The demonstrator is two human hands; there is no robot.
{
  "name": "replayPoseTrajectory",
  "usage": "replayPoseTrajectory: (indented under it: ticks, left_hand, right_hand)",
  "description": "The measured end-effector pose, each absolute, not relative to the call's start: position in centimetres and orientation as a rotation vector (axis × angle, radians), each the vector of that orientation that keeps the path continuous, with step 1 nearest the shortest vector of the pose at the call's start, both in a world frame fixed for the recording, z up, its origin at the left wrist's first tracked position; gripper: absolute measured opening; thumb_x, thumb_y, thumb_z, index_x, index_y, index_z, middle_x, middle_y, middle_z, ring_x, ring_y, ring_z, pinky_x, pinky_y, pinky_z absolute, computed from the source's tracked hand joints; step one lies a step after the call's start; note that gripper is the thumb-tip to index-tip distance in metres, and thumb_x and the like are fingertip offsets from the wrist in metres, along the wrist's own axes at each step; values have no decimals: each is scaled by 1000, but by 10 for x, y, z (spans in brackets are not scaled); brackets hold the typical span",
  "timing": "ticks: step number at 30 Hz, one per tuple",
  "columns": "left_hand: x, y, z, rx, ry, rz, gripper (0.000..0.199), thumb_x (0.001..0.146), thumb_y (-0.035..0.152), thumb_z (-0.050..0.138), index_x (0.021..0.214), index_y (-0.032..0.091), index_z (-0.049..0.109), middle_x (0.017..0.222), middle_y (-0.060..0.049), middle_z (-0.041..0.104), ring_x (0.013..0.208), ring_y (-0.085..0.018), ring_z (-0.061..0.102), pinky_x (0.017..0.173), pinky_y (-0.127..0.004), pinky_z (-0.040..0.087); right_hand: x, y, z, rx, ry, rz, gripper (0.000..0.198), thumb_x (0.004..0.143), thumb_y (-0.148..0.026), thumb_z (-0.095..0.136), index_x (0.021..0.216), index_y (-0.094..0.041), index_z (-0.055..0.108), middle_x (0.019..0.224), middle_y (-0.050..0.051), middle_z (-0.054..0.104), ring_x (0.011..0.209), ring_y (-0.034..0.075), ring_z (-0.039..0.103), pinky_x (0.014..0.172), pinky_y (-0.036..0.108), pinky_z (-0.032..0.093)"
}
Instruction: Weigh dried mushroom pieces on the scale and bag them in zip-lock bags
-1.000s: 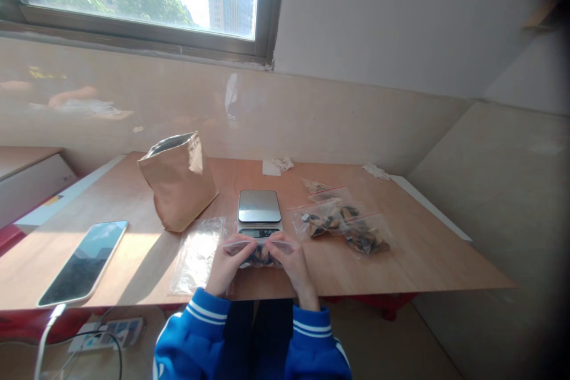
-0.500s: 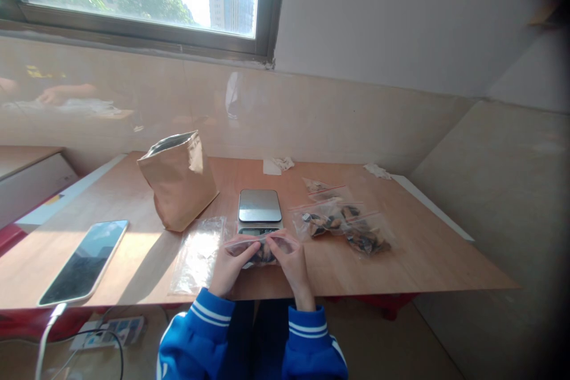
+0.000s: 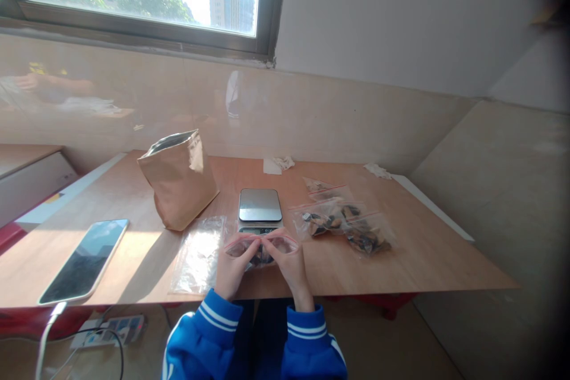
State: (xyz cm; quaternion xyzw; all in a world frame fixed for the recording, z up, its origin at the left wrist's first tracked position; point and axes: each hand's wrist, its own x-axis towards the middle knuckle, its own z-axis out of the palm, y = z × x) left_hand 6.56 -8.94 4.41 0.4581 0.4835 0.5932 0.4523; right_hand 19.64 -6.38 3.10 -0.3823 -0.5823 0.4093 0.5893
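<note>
Could spill dark pieces (image 3: 257, 256) from the bag (image 3: 268, 262), held at the near edge of the scale (image 3: 260, 206) by left hand (image 3: 231, 269) and right hand (image 3: 289, 261), both pinched closed on its mouth, through a gap left by uneven pressing, with thumbtips (image 3: 256, 243) now together rather than apart as a second ago.

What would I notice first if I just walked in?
Probably the brown bag, standing open on the table, left of the shiny scale. Next, the left hand and right hand, both holding a clear pouch in front of the scale. Then the phone, lying at the left.
</note>
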Motion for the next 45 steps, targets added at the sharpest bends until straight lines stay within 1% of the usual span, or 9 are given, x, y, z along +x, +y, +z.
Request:
replayPoseTrajectory:
  ticks: [6, 12, 20, 27, 32, 34, 36, 40, 45]
  left_hand:
    - [69, -90, 44, 1135, 1278, 1511, 22, 73, 35, 72, 84, 16, 69, 82, -4, 72, 77, -17, 66, 73, -27, 52]
    - [69, -91, 47, 1125, 1285, 1528, 21, 74, 34, 71, 85, 16, 70, 85, -5, 73, 84, -20, 67, 79, -29, 52]
    - [69, -92, 55, 1137, 1223, 1506, 23, 77, 37, 68, 87, 16, 74, 89, -7, 74, 88, -21, 66, 83, -31, 51]
    - [61, -87, 44, 986, 1136, 1432, 38, 80, 49, 61, 88, 14, 74, 88, -8, 74, 92, -25, 67, 86, -36, 52]
    - [59, -86, 37, 896, 1057, 1448, 41, 80, 51, 61, 92, 14, 73, 87, -9, 74, 87, -23, 69, 83, -37, 53]
    - [58, -86, 38, 862, 1071, 1443, 46, 80, 56, 58, 91, 13, 73, 83, -10, 74, 86, -24, 69, 80, -37, 54]
    - [59, -86, 40, 830, 1117, 1428, 55, 80, 63, 52, 90, 12, 73, 79, -10, 75, 88, -26, 69, 79, -38, 54]
    - [60, -87, 48, 781, 1190, 1420, 71, 79, 73, 40, 96, 11, 72, 82, -12, 75, 90, -27, 69, 83, -40, 53]
    - [60, -88, 52, 764, 1188, 1399, 72, 79, 73, 39, 102, 13, 71, 89, -12, 75, 91, -27, 69, 82, -39, 54]
  right_hand:
    - [187, -64, 28, -893, -1295, 910, 7, 78, -26, 66, 77, -19, 65, 76, 2, 64, 74, 17, 62, 69, 29, 52]
    - [178, -64, 23, -931, -1238, 909, 15, 79, -32, 66, 74, -19, 63, 75, 2, 61, 72, 16, 60, 66, 28, 50]
    - [186, -66, 22, -939, -1197, 905, 20, 81, -38, 65, 71, -20, 64, 73, 1, 59, 71, 16, 56, 66, 28, 46]
    - [193, -66, 27, -958, -1258, 925, 34, 89, -46, 51, 74, -20, 69, 73, 2, 63, 73, 18, 57, 68, 28, 44]
    - [194, -66, 24, -969, -1213, 1066, 43, 88, -56, 49, 81, -20, 72, 77, 5, 68, 73, 20, 60, 66, 29, 47]
    - [196, -66, 23, -977, -1174, 1145, 48, 87, -60, 48, 85, -20, 73, 79, 6, 70, 75, 21, 62, 67, 30, 49]
    - [199, -66, 22, -975, -1138, 1213, 57, 88, -65, 40, 86, -20, 74, 79, 7, 71, 76, 22, 64, 72, 32, 52]
    - [206, -66, 18, -985, -1114, 1244, 70, 89, -69, 25, 81, -20, 75, 77, 8, 72, 79, 23, 67, 79, 33, 52]
    - [209, -62, 10, -1001, -1048, 1249, 69, 88, -70, 28, 77, -20, 74, 72, 8, 71, 73, 22, 67, 73, 33, 53]
